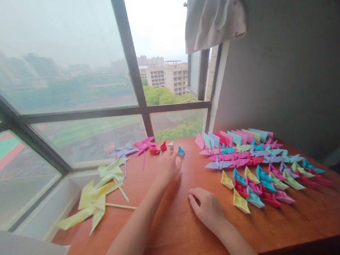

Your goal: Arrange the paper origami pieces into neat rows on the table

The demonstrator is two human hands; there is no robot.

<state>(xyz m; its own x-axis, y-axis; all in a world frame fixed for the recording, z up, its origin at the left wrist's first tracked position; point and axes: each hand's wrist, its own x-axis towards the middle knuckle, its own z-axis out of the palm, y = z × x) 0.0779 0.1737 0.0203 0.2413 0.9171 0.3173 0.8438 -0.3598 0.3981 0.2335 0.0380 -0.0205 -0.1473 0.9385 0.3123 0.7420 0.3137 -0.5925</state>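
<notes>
My left hand (170,166) reaches over the wooden table toward a few small folded paper boats near the window. Its fingers are apart, with the tips partly hidden, just in front of a cream paper boat (170,145); whether they touch it I cannot tell. Close by on the right sits a blue paper boat (181,151), and to the left are a red paper boat (163,146) and a darker red one (154,150). My right hand (207,207) rests on the tabletop, fingers loosely curled in, nothing visible in them.
Paper pinwheels, such as a yellow one (94,202) and a pink one (143,145), lie on the left. Rows of colourful paper boats (255,200), paper cranes (239,163) and folded pieces (235,138) fill the right. A window frame (145,109) borders the table's back.
</notes>
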